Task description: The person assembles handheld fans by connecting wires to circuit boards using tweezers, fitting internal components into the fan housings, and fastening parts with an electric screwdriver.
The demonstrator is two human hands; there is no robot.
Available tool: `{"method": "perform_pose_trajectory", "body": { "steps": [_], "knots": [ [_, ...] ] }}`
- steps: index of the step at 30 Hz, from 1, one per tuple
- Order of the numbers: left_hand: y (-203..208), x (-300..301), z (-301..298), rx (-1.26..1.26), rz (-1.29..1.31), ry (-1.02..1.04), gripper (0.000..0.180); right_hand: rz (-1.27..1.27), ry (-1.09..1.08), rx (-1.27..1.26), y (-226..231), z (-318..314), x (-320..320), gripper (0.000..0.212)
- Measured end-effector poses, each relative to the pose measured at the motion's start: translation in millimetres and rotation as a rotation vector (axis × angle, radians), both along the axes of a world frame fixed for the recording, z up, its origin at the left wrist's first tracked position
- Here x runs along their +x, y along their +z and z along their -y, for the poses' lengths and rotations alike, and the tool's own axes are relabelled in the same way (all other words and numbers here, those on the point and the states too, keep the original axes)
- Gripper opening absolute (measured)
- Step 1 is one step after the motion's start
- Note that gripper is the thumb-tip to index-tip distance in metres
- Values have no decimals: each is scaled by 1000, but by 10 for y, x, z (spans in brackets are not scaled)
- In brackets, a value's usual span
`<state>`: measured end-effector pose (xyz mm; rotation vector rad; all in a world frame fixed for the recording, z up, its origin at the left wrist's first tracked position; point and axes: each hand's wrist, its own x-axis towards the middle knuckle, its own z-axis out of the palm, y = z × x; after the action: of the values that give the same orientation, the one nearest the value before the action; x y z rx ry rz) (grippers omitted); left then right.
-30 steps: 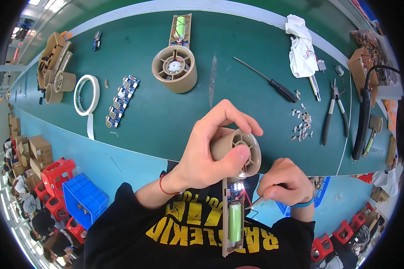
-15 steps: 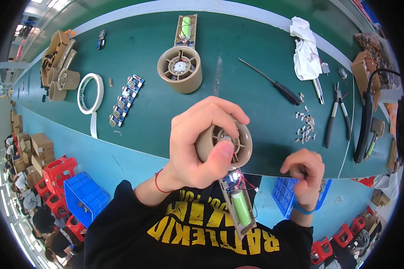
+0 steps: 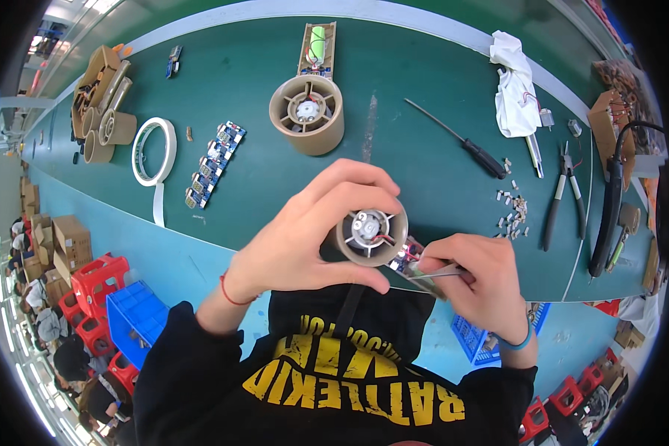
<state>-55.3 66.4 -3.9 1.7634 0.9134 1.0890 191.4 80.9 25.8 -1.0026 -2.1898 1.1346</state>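
A beige round fan housing (image 3: 367, 253) with a small motor in its middle is in my left hand (image 3: 305, 230). The thumb and fingers curve around its near and far sides. From its right side runs an open handle with a small circuit board (image 3: 404, 257) and red wires. My right hand (image 3: 479, 282) is closed on a thin metal tool (image 3: 447, 272) that looks like tweezers, its tip at the handle. Those fingers hide much of the handle, including the battery. A second fan unit (image 3: 307, 119) with a green battery (image 3: 317, 44) stands farther back on the table.
At left are a tape roll (image 3: 154, 152), a strip of circuit boards (image 3: 214, 165) and a box of beige parts (image 3: 97, 82). At right lie a screwdriver (image 3: 485, 159), small white connectors (image 3: 514, 215), pliers (image 3: 565, 193), a white cloth (image 3: 514, 97) and a black corded tool (image 3: 609, 215).
My right hand has come up to the handle, with the metal tool now showing. The held fan unit has turned so its handle points right, and my left hand's fingers have spread around the housing.
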Motion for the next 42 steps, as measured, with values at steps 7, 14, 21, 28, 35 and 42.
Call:
{"method": "perform_pose_trajectory", "body": {
  "steps": [7, 14, 21, 28, 35, 42],
  "knots": [
    [109, -17, 41, 33, -259, -44, 58, 79, -6, 111, 31, 23, -21, 24],
    [265, 47, 17, 182, -491, 26, 45, 96, -52, 5, 51, 87, -64, 22],
    [206, 41, -10, 125, -485, 31, 42, 86, -34, 54, -3, 99, 67, 20],
    [145, 52, -23, 181, -463, 20, 41, 144, 163, 439, 50, 73, 160, 33],
    [168, 49, -37, 149, -467, 13, 40, -26, -109, 107, 90, -3, -68, 27],
    [176, 38, -36, 139, -483, 4, 39, 179, 192, 51, 148, -158, -145, 29]
  ]
}}
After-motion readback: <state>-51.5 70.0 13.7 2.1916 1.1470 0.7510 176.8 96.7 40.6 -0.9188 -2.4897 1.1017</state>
